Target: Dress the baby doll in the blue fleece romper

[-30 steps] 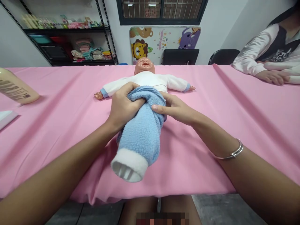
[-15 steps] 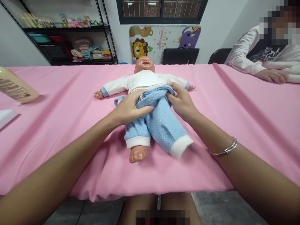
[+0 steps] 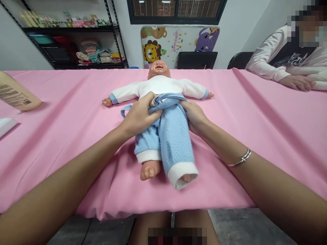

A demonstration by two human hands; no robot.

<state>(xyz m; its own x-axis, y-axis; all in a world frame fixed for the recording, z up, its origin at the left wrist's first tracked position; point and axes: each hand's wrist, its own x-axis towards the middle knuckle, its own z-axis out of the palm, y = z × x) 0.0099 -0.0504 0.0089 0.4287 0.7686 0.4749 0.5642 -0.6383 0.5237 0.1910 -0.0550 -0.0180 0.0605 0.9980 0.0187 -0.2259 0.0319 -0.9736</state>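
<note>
A baby doll [image 3: 159, 69] lies on its back on the pink-covered table, head away from me and arms spread, in a white top [image 3: 160, 84] with blue cuffs. Fuzzy blue pants [image 3: 176, 132] with white cuffs cover its legs. My left hand [image 3: 140, 114] grips the waistband on the left, thumb on top of the fabric. On the right side, my right hand [image 3: 194, 115] holds the waistband too, its fingertips partly hidden by the cloth. One doll foot [image 3: 150, 170] sticks out of the left cuff; inside the right cuff only a bit of the other foot [image 3: 187, 177] shows.
A beige bottle [image 3: 19, 93] lies at the left, with a white flat item [image 3: 7, 126] nearer me. Across the table on the right, a person rests a hand [image 3: 297, 82] on the cloth. Behind stand a stocked shelf [image 3: 68, 30] and a black monitor [image 3: 197, 60].
The right pant leg has swung inward and straightened toward me, and a foot now shows inside its cuff. My right hand has shifted slightly down, still holding the waistband.
</note>
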